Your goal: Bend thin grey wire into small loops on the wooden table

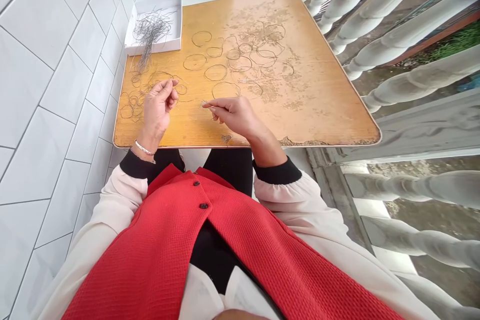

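Observation:
My left hand hovers over the near left part of the wooden table, its fingers curled with thumb and forefinger pinched on a thin thread. My right hand rests near the table's front middle, fingers pressed together, pinching the other end of that thread, which runs between both hands. A small frayed bit sticks out at my right fingertips. Several thread loops lie spread over the middle of the table. More tangled loops lie by my left hand.
A white shallow box with a bundle of grey threads stands at the table's far left corner. A white tiled wall runs along the left. White balusters stand to the right.

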`<action>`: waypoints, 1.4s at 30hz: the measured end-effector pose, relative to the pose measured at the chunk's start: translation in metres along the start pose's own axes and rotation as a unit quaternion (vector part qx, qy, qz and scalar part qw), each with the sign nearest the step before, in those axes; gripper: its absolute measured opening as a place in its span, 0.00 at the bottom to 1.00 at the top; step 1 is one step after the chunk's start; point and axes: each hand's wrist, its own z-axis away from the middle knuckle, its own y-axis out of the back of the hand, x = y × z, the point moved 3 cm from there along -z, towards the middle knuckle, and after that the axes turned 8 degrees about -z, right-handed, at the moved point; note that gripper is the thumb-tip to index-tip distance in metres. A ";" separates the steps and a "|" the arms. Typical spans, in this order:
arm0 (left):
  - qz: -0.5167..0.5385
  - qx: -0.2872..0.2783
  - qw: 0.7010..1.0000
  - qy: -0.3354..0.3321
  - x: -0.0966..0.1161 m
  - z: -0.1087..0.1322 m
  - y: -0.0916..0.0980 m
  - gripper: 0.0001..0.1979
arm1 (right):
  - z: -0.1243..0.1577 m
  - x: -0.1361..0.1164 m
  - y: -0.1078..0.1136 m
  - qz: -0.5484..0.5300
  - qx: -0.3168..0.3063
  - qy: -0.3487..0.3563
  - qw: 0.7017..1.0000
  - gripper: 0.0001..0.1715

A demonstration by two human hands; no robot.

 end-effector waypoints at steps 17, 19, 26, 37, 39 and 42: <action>-0.095 -0.031 0.995 0.021 -0.015 0.008 -0.011 0.08 | -0.001 -0.013 -0.009 0.237 0.037 0.110 0.965 0.19; -0.175 -0.051 0.983 -0.023 -0.018 0.007 -0.008 0.08 | -0.004 -0.016 -0.012 0.277 0.015 0.128 0.952 0.19; -0.532 -0.267 0.658 -0.461 0.006 -0.010 0.005 0.12 | -0.006 -0.025 0.004 0.270 -0.105 0.169 0.942 0.23; -0.383 -0.235 0.860 -0.242 0.026 -0.020 -0.013 0.12 | -0.001 -0.024 0.004 0.161 0.077 0.072 0.981 0.20; -0.362 -0.185 0.884 -0.232 0.020 -0.019 -0.016 0.15 | 0.001 -0.023 -0.001 0.145 0.094 0.066 0.983 0.25; -0.377 -0.125 0.886 -0.238 0.011 -0.016 -0.022 0.17 | 0.004 -0.023 -0.009 0.129 0.104 0.063 0.984 0.29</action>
